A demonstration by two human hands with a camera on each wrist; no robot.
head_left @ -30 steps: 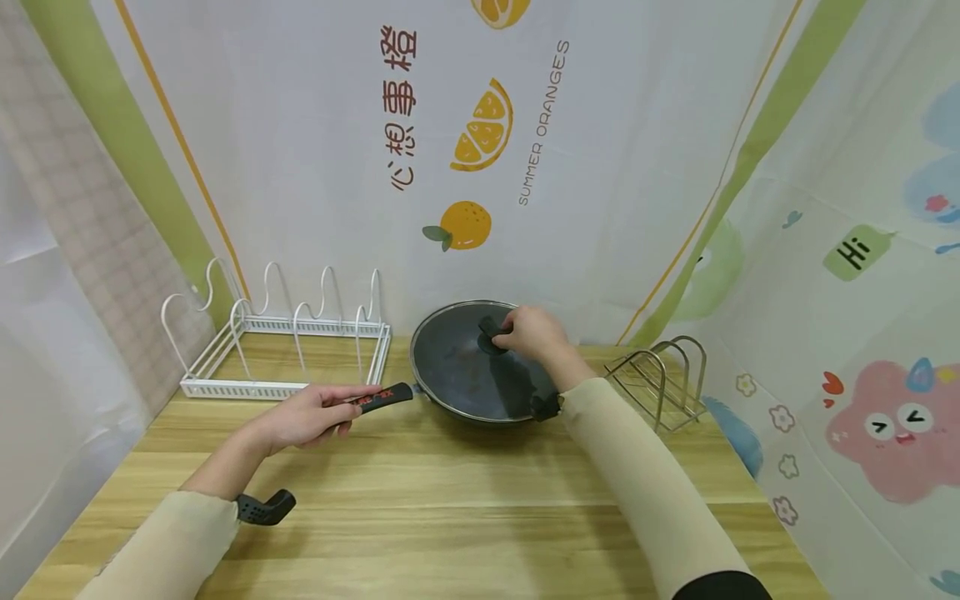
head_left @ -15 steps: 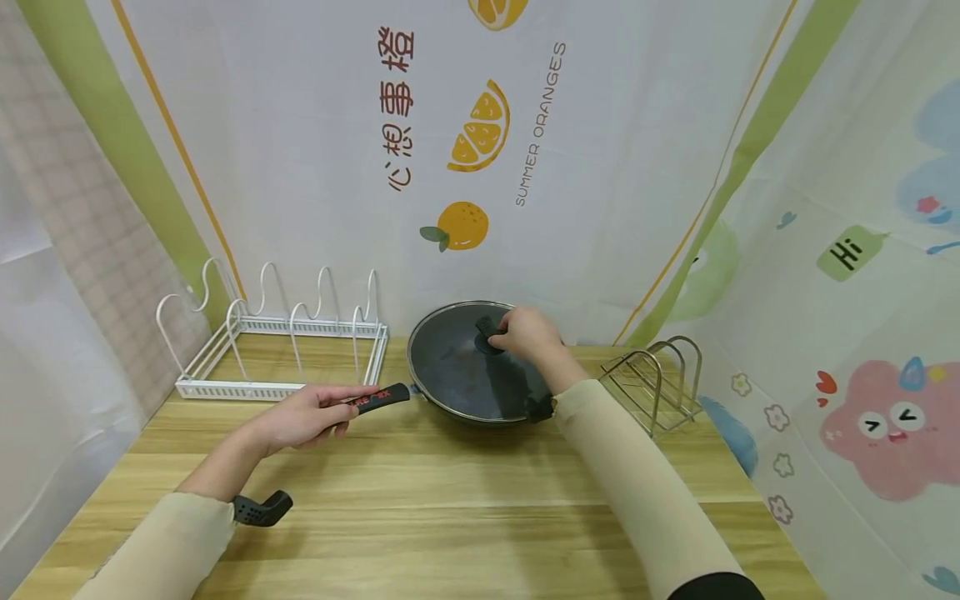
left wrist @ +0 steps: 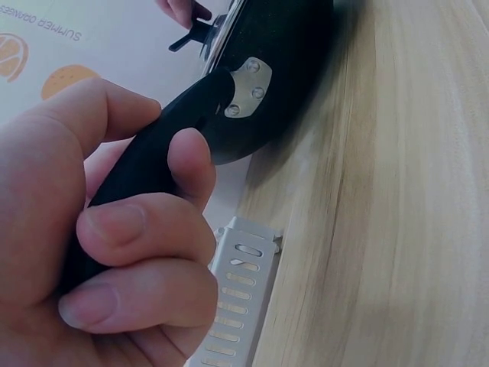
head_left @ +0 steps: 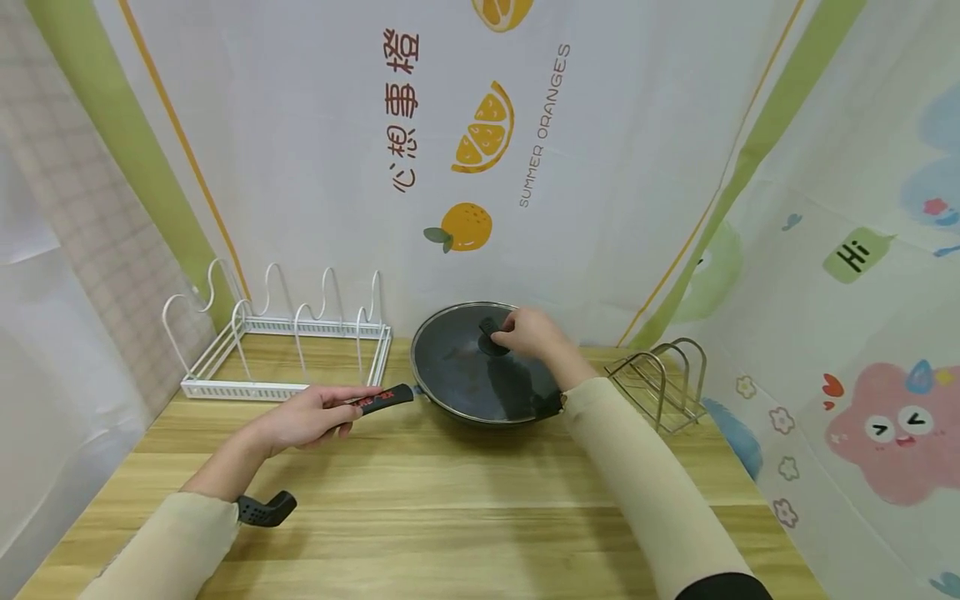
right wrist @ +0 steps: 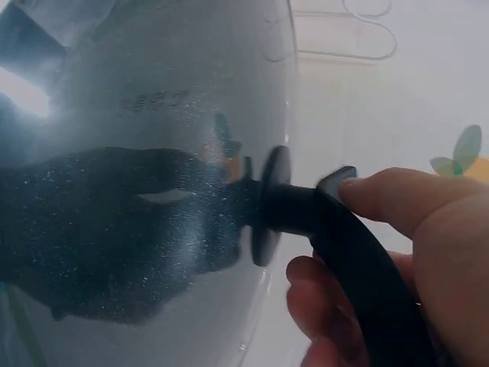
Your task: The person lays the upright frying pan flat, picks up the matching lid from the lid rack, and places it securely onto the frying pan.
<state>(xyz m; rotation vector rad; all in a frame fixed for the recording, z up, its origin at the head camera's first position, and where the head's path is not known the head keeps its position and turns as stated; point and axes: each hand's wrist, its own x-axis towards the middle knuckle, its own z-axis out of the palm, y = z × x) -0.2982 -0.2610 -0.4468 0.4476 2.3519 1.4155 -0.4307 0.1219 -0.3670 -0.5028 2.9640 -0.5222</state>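
Observation:
A dark wok (head_left: 480, 400) under a glass lid (head_left: 457, 358) stands at the back middle of the wooden table (head_left: 465, 500). My right hand (head_left: 512, 333) grips the lid's black knob (head_left: 490, 332); in the right wrist view my fingers (right wrist: 382, 206) curl round the knob (right wrist: 306, 214) above the misted glass lid (right wrist: 137, 191). My left hand (head_left: 330, 412) holds the wok's long black handle (head_left: 384, 399). In the left wrist view my fingers (left wrist: 145, 229) wrap the handle (left wrist: 176, 130) where it is riveted to the wok (left wrist: 290, 53).
A white wire rack (head_left: 285, 350) stands at the back left, its edge (left wrist: 237, 298) close to my left hand. A small metal rack (head_left: 663, 379) sits to the right of the wok. Printed curtains wall in three sides. A black hooked piece (head_left: 266, 508) lies by my left sleeve.

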